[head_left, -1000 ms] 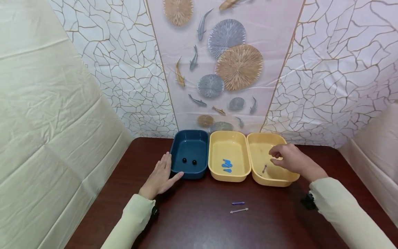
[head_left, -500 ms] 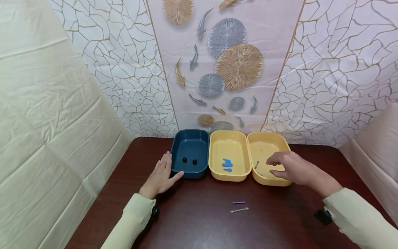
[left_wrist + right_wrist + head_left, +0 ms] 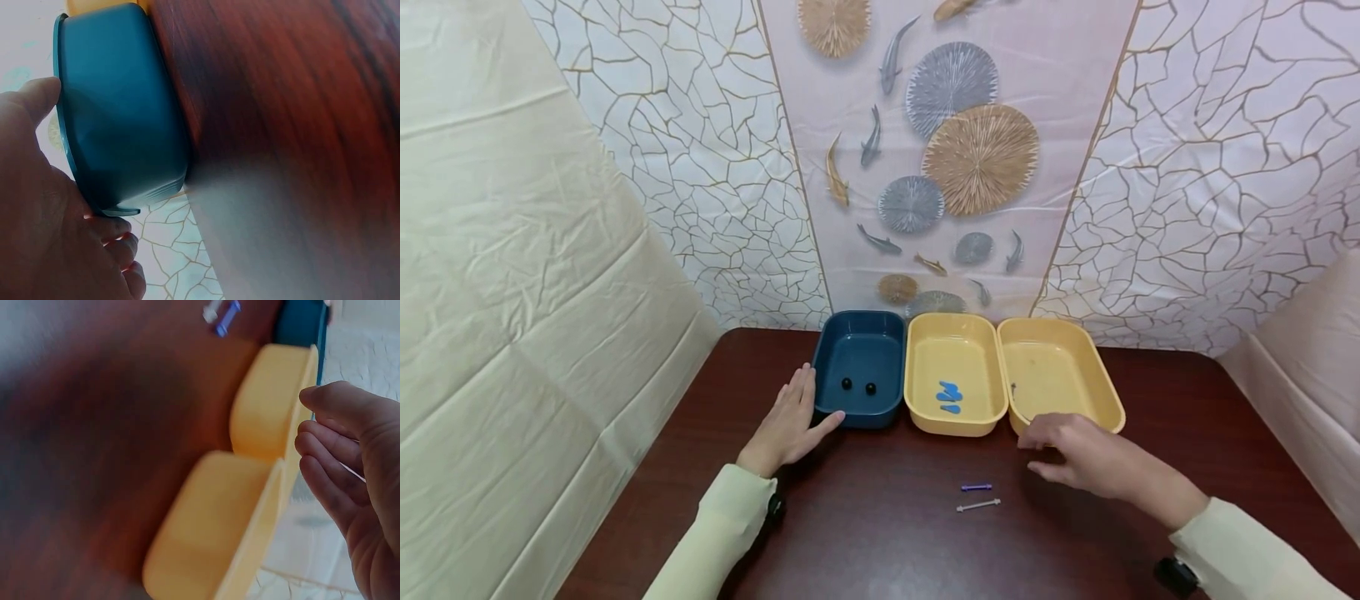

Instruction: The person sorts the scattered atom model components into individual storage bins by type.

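My left hand lies flat on the dark wooden table, its thumb against the front corner of a blue bin; the left wrist view shows that hand beside the bin's wall. Two black balls sit in the bin. My right hand hovers empty just in front of the right yellow bin, fingers loosely curled. A purple stick and a white stick lie on the table left of that hand.
The middle yellow bin holds blue flat pieces. A small thin piece lies against the right bin's left wall. The three bins stand in a row at the table's far edge, against a patterned backdrop. Cloth screens stand on both sides.
My right hand has drawn back out of the right yellow bin toward me and now hangs over the table. A small stick stayed in that bin. The left hand has not moved.
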`<state>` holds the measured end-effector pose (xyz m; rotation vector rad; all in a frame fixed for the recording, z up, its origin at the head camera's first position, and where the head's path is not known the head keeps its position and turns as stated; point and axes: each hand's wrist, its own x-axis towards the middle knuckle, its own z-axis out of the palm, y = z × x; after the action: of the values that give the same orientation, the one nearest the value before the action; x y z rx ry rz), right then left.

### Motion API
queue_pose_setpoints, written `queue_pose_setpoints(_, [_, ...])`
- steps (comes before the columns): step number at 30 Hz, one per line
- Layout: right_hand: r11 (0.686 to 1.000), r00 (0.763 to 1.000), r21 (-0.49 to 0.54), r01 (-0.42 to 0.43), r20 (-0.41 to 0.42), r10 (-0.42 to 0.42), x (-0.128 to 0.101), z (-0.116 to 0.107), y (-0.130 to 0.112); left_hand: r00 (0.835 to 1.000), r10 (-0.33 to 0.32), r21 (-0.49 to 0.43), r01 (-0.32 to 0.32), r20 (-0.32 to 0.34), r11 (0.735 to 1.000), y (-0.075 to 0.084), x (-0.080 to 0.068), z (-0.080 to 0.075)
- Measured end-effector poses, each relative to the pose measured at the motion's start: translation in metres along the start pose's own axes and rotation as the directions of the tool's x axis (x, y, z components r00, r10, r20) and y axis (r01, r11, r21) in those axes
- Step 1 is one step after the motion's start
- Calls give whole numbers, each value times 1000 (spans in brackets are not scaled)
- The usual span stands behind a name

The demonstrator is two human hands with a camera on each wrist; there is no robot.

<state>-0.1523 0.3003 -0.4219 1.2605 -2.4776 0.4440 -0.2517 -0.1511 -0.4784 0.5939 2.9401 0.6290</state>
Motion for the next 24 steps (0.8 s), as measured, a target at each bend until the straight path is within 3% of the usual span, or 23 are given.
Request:
queue_pose_setpoints(13, [993,998,115,-13,70,5,-8,47,-25,1000,1,3,-1,-10,1000,-1,0,1])
queue_pose_setpoints(24, [989,989,135,-55,140,36,-9,70,-32,1000,4,0,-4,-15,1000,-2,0,2])
